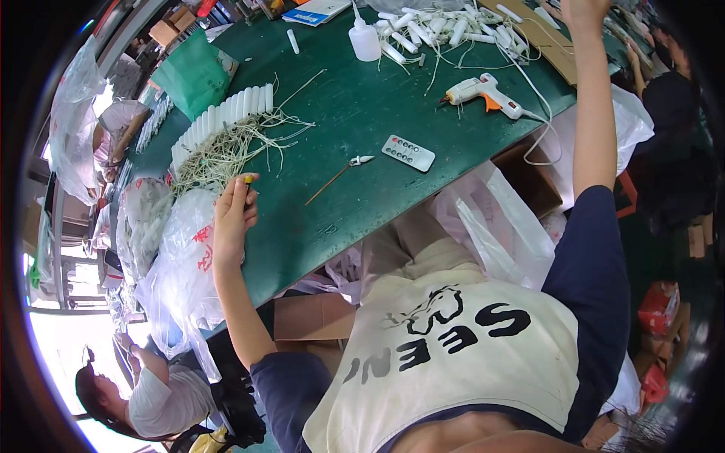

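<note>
My left hand (236, 215) is raised at the table's left side, thumb and fingertips pinched on a small yellow piece (248, 180) whose kind I cannot make out. Just beyond it lies a row of white tubes (226, 113) with a tangle of pale wires (219, 155). My right hand (586, 13) reaches to the top right, where the picture's edge cuts off its fingers. Nearest to that arm are a white and orange glue gun (483, 93) and a heap of wired white tubes (453, 30). A small white remote control (408, 152) rests mid-table beside a thin brown stick with a white tip (340, 180).
On the green table (332, 98) stands a white squeeze bottle (365, 41). The glue gun's cord (545, 113) loops over the front edge. Clear plastic bags (177, 264) hang at the left, near a green bag (192, 74). Another person (162, 396) sits at lower left.
</note>
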Tool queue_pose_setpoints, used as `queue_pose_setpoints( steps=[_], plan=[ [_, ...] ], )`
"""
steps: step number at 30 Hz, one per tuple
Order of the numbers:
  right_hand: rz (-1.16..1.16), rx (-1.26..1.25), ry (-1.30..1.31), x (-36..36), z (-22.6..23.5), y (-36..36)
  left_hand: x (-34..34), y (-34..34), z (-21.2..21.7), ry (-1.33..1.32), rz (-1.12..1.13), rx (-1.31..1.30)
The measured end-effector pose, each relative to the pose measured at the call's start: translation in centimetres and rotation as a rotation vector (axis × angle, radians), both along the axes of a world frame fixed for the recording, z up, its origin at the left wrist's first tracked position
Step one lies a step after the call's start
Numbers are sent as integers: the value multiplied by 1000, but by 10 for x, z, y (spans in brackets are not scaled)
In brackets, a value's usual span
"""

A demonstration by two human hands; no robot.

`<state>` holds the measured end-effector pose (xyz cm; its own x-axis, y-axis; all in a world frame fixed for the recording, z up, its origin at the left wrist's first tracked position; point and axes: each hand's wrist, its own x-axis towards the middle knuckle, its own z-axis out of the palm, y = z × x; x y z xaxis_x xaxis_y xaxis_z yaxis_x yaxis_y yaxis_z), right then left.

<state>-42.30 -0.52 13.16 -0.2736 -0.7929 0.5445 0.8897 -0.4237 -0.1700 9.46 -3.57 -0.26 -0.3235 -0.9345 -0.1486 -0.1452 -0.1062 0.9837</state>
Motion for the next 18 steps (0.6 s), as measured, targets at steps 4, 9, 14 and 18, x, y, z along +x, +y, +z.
queue_pose_setpoints(
  steps=[4, 9, 14, 18],
  plan=[
    [-1040, 87, 469, 90, 3, 23, -4, 8, 1, -41, -20, -64],
    [-316, -191, 652, 116, -26, 54, -53, 15, 25, -100, -92, -259],
    [-188, 88, 1103, 200, -66, 73, -77, 50, 48, -22, -96, -448],
    [6, 230, 1328, 223, -90, 91, -98, 65, 63, 120, -155, -545]
  ],
)
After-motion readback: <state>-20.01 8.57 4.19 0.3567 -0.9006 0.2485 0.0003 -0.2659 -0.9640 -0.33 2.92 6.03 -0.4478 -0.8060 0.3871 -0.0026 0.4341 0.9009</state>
